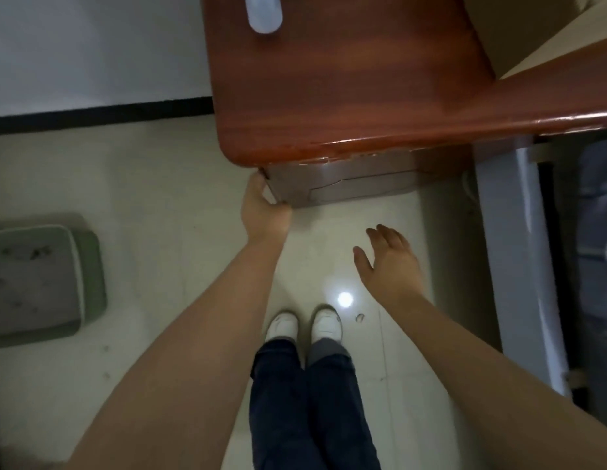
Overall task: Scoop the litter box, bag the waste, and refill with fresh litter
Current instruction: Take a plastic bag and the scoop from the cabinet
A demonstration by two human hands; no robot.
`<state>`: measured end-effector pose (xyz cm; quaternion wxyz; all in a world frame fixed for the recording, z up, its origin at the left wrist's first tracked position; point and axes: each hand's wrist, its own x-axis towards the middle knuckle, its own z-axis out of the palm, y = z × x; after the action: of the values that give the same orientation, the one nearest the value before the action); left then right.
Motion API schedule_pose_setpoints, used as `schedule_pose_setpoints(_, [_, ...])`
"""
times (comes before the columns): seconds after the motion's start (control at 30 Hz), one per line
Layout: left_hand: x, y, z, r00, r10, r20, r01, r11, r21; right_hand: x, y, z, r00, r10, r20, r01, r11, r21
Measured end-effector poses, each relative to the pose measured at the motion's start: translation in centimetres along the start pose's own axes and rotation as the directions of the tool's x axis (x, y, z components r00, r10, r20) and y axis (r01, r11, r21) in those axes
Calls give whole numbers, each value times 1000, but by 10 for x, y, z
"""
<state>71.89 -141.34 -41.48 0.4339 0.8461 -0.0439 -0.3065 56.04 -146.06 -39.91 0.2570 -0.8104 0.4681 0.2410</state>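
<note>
The litter box, green with grey litter and a few dark clumps in it, sits on the floor at the left edge of view; its left part is cut off by the frame. It lies well apart from both hands.

Left hand: its grip is closed around the lower left corner of a drawer unit under the tabletop. The thumb lies against the unit's left side; the other fingers wrap round the front corner and are mostly hidden behind it. The unit's face is in shadow, and what looks like a drawer outline is hard to make out.

Right hand: its grip is spread, fingers straight and apart, palm down, holding nothing. It hangs above the floor, near the unit but not touching it.

The tabletop is reddish wood with a rounded corner and a chipped front edge. A pale, rounded object lies on it at the top of the frame, cut off and blurred; it cannot be identified. To the right stands a grey upright panel, with dark, indistinct shapes beyond it.

Below, two white shoes and dark trouser legs stand on the pale floor beside a bright light reflection.
</note>
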Motion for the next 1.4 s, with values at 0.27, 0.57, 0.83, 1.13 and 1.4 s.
schedule_pose_setpoints(0.27, [-26, -48, -23, 982, 58, 179, -88, 983, 162, 25, -8, -10, 979, 201, 15, -180, 838, 515])
schedule_pose_setpoints(0.57, [-44, -66, -42, 891, -9, 453, -98, 972, 212, 43, -38, 14, 898, 378, 225, -356, 323, 877])
schedule_pose_setpoints(0.83, [-18, -48, -54, 825, 75, 560, -382, 804, 455, 22, -25, 21, 896, 420, 144, -304, 344, 888])
schedule_pose_setpoints(1.13, [-53, -18, 19, 516, 238, 823, -827, 389, 406, -53, 60, 42, 895, 437, 87, -361, 597, 716])
schedule_pose_setpoints(1.4, [-115, 15, 148, 123, 105, 987, -957, -251, 146, -87, 122, 55, 868, 496, -25, -403, 734, 547])
